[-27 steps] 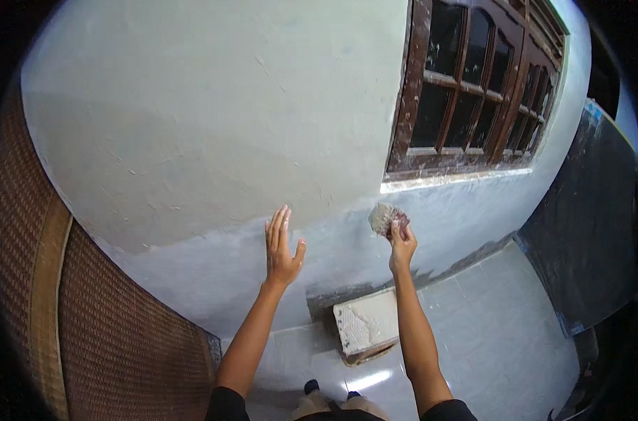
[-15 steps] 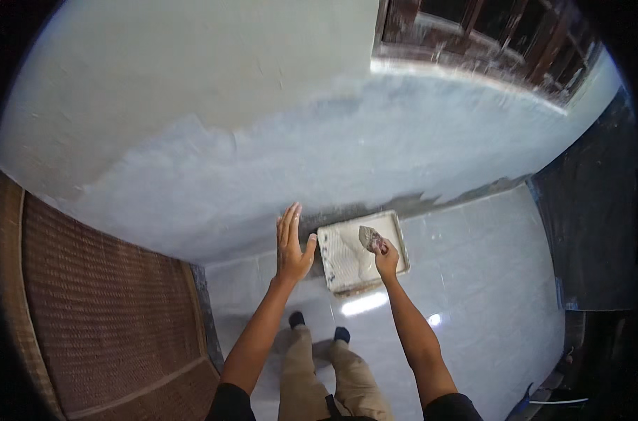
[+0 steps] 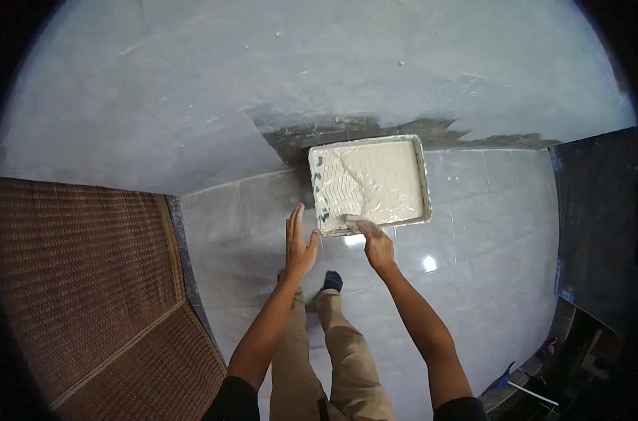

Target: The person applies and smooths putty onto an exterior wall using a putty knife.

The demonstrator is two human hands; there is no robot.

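A paint tray (image 3: 427,184) stands on the floor close against the wall. Thick cream-coloured paint (image 3: 396,172) fills its right part, and its ridged ramp on the left is smeared with the same stuff. Over the tray's near rim, my right hand (image 3: 376,245) is closed around a small scraper (image 3: 353,219), whose blade is partly hidden by the fingers. My left hand (image 3: 302,245) is held up beside the tray's near left corner, fingers stretched out and thumb apart, with nothing in it.
The grey wall (image 3: 193,91) rises behind the tray, with a darker patch (image 3: 291,137) low down. A brown woven panel (image 3: 87,274) stands at left, a dark panel (image 3: 596,217) at right. My socked foot (image 3: 332,281) is on the tiled floor (image 3: 487,231).
The view has tipped down, taking the window out of sight. My right hand has brought the scraper from over the tray's middle to its near rim. My left hand stays open.
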